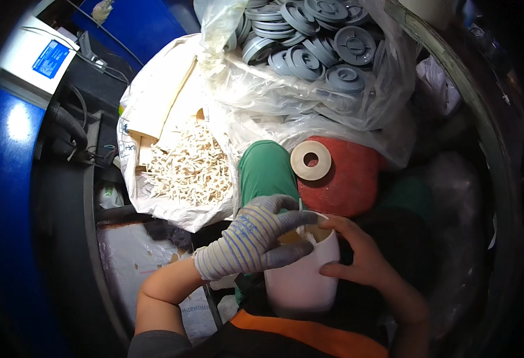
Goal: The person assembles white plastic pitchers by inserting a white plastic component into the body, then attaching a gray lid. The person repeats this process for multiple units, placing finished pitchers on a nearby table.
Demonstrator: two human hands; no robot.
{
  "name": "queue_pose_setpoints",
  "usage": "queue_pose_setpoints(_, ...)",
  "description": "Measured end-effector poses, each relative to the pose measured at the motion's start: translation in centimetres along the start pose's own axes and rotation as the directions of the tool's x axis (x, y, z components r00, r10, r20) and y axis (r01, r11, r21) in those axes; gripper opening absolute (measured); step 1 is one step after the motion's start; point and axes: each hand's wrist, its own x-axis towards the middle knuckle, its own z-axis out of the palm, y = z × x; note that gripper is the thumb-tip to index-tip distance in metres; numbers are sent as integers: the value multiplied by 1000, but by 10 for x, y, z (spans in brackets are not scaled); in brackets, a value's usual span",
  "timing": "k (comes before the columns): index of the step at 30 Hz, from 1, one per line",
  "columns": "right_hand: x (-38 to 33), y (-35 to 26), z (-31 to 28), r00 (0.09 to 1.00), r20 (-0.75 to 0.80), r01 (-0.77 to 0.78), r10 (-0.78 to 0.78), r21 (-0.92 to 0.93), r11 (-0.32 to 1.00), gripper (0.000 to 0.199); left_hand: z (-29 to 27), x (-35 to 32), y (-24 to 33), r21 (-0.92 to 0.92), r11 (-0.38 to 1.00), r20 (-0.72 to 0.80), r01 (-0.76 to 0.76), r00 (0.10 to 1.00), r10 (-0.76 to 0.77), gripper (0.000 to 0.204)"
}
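Note:
A white plastic cup-like part [300, 277] rests in my lap, its open end facing away from me. My left hand [259, 235], in a grey striped glove, curls over the cup's rim with its fingers at the opening. My bare right hand [357, 253] grips the cup's right side. A small white piece sits inside the opening, between my fingertips. Just beyond, a cream ring-shaped disc [311, 160] lies on a red rounded object [351, 179], next to my green-clad knee [265, 170].
An open white sack [154, 113] of several small cream plastic pieces [193, 164] stands to the left. A clear bag [363, 110] of grey round caps [327, 42] lies ahead. A blue machine with a white box [38, 59] and cables is far left.

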Motion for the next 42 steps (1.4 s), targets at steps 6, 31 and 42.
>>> queue_pose_setpoints(6, 7, -5, 11, 950, -144, 227, -276, -285, 931, 63, 9, 11, -29, -312, 936, 11, -163, 984, 175, 46)
queue_pose_setpoints(31, 11, -6, 33, 852, -262, 376, -454, -297, 878, 49, -37, 31, -60, -258, 880, 255, 399, 906, -337, 69)
queue_pose_setpoints(42, -223, 226, -39, 176, -820, -825, 544, 179, 536, 37, 12, 111, -37, -224, 860, 610, 459, 754, -243, 29)
